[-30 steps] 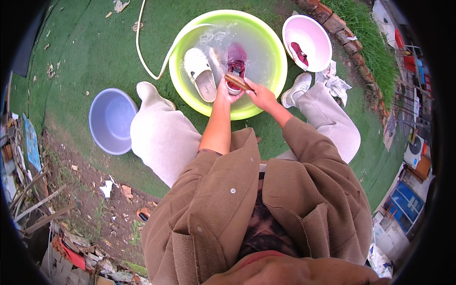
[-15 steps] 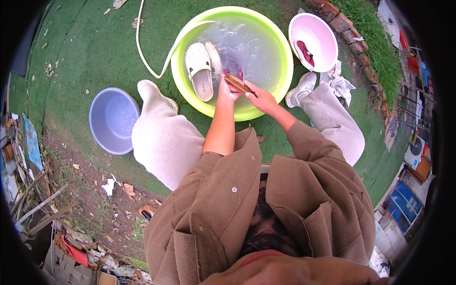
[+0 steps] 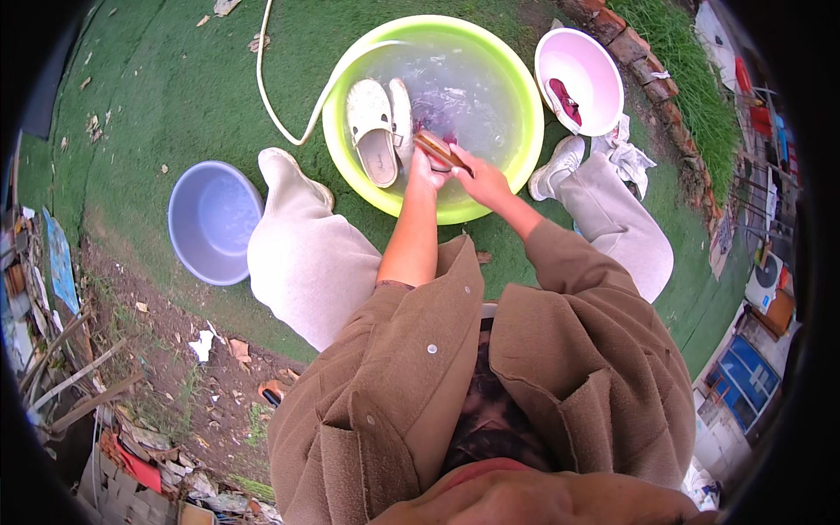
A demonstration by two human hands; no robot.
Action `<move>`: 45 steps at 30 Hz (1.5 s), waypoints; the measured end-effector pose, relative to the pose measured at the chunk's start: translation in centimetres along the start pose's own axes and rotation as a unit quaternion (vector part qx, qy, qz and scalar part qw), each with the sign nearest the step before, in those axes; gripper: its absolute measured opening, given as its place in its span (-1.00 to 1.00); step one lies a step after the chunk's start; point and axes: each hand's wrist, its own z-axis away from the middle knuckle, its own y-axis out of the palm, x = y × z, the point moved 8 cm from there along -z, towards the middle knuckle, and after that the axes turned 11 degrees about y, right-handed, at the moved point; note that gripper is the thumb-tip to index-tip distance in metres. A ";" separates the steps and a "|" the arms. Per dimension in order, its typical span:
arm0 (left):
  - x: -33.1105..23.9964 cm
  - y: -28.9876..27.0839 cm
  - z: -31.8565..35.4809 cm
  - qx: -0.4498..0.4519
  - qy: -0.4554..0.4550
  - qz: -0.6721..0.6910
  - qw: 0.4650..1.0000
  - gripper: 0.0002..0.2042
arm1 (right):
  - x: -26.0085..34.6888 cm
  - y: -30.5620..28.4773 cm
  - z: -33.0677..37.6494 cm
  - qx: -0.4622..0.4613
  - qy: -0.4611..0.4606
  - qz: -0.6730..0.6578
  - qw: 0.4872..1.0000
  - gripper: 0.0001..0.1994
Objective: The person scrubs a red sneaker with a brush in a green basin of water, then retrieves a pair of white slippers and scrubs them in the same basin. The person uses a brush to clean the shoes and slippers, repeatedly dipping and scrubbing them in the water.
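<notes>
My right hand (image 3: 479, 179) grips the brush (image 3: 437, 147), long axis slanting up-left; my left hand (image 3: 426, 172) steadies the purple shoe (image 3: 435, 122) just beyond.

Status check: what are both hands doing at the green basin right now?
Left hand and right hand together over the green basin, gripping a brown brush. Dark red item in the water beneath. White clogs soaking beside; hose over the rim.

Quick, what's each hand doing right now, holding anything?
Left hand: in the green basin, on the dark red shoe; grip cannot be told.
Right hand: closed on the wooden brush.
</notes>
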 end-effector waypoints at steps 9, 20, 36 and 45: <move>-0.9 1.1 1.7 -0.009 0.115 -0.281 0.953 -0.65 | -0.3 -4.0 -5.8 -0.120 0.089 0.034 0.988 -0.48; 0.4 1.1 2.6 0.043 0.050 -0.249 0.966 -0.51 | -2.1 -1.7 -3.2 -0.044 0.061 0.012 0.997 -0.48; 2.3 1.4 2.1 0.060 -0.025 -0.100 0.993 -0.30 | -2.0 -1.6 -3.6 -0.017 0.113 0.083 0.990 -0.46; 0.6 0.1 1.0 -0.004 0.031 -0.062 0.998 -0.36 | -0.3 -0.9 1.0 0.009 0.069 0.017 0.997 -0.45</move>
